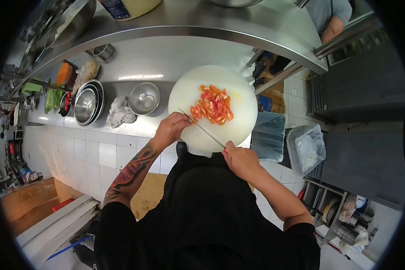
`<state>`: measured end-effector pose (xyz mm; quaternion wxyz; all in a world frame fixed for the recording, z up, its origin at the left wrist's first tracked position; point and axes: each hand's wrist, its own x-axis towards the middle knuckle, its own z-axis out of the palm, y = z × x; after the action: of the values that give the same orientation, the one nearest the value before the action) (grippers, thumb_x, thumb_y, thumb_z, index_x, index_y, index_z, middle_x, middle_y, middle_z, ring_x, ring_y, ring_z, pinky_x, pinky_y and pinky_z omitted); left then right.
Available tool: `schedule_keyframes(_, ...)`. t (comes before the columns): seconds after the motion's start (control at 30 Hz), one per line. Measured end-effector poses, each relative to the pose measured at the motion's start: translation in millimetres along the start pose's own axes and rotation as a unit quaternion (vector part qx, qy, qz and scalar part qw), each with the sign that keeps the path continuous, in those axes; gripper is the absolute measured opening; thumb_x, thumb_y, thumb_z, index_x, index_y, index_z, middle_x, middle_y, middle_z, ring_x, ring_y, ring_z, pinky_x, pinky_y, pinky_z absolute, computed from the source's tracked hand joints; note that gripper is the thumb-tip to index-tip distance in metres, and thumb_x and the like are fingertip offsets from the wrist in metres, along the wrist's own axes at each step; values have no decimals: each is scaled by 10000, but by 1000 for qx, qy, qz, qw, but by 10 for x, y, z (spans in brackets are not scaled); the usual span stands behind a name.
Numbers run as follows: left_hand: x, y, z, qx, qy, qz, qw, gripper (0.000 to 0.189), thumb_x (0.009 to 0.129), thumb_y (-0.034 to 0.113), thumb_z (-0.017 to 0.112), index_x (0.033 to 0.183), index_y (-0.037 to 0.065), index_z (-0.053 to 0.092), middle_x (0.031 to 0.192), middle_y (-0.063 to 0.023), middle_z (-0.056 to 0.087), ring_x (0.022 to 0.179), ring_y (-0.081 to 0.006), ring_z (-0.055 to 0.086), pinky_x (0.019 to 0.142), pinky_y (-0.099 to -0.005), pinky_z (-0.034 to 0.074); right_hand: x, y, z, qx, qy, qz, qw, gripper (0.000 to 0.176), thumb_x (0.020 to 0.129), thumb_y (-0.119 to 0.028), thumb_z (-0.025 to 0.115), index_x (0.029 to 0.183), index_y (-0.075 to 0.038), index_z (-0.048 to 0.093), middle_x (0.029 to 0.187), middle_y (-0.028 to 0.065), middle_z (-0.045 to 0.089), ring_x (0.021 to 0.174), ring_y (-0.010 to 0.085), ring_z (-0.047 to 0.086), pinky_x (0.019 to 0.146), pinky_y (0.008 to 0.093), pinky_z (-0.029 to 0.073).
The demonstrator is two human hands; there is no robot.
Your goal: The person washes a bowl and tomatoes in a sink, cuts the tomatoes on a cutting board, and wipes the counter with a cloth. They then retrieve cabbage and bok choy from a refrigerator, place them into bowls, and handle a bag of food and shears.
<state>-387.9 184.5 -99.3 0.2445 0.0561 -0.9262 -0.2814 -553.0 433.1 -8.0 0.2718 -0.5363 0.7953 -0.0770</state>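
A round white cutting board [184, 90] lies at the counter's front edge, with a heap of chopped red tomato [214, 105] on it. My right hand [242, 159] is wrapped around the handle of a knife [207, 131] at the board's near right edge. The thin blade slants up and left across the near part of the board, its tip close to my left fingers. On the left edge of the board, my left hand [173, 127] has its fingers drawn together at a small tomato piece beside the blade. What lies under those fingertips is partly hidden.
Left of the board are a steel bowl [144, 98], a crumpled cloth [121, 112] and nested steel bowls [86, 103]. A steel shelf [175, 30] overhangs the counter's back. Lined bins [268, 135] stand at right. Another person's arm [334, 29] shows at top right.
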Motion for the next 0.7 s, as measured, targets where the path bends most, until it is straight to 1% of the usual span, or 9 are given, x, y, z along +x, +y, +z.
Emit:
schedule_keyframes(0.07,5,14,11,2,5,1,1000,255,712,-54,746,926,83,726,991,-36,692,946,-257,672,799,-368,573,97,63,272,6,6,16,1000,256,1026,-262,518,996,-8,497,688,214,676,685,418,692,621,530,538)
schedule_keyframes(0.13,-21,-5,2,3,14,-3,1000,265,713,-61,732,930,91,730,985,-33,693,942,-257,674,796,-366,574,215,100,340,7,24,3,1000,256,1026,-261,518,996,-8,498,688,214,677,683,419,692,618,529,538)
schedule_keyframes(0.3,-86,-82,-7,3,8,9,1000,269,712,-74,711,924,92,726,975,-31,696,935,-260,682,791,-368,582,104,17,60,14,34,-19,999,250,1022,-256,522,991,-9,500,689,215,676,681,425,689,626,535,538)
schedule_keyframes(0.37,-148,-114,-12,1,11,11,1000,269,710,-80,704,918,89,723,976,-32,698,935,-260,685,791,-369,585,26,-15,16,15,-5,-16,1000,247,1020,-255,526,992,-10,505,710,218,682,702,423,692,642,536,538)
schedule_keyframes(0.43,-174,-123,-3,22,5,15,1000,250,711,-67,682,915,75,706,978,-35,687,934,-255,679,775,-358,583,152,46,283,14,-4,-7,1000,254,1020,-261,530,992,-10,507,719,221,682,709,424,692,649,537,538)
schedule_keyframes(0.53,-230,-126,22,15,17,3,1000,244,709,-65,692,909,74,705,977,-39,690,930,-261,682,775,-363,584,326,129,396,17,-8,-4,1000,271,1019,-287,537,1004,-17,512,744,222,684,726,428,691,656,536,536)
schedule_keyframes(0.6,-250,-41,5,5,16,-10,1000,221,720,-55,707,902,70,706,994,-47,701,943,-269,683,791,-369,583,359,185,351,25,-16,-5,1000,282,1020,-306,540,1015,-25,514,759,220,687,737,430,689,657,533,533)
schedule_keyframes(0.67,-228,36,48,-4,19,-22,1000,199,731,-45,721,894,66,707,1012,-55,712,955,-277,683,806,-375,583,320,329,169,107,-75,-14,991,292,1016,-335,563,1019,-47,514,776,197,693,741,422,686,654,522,523)
schedule_keyframes(0.7,-239,73,76,-4,24,-29,999,212,745,-5,748,941,59,698,1057,-73,695,994,-291,668,833,-386,568,247,344,107,107,-76,-16,991,292,1016,-335,563,1019,-47,514,776,197,693,741,422,686,654,522,523)
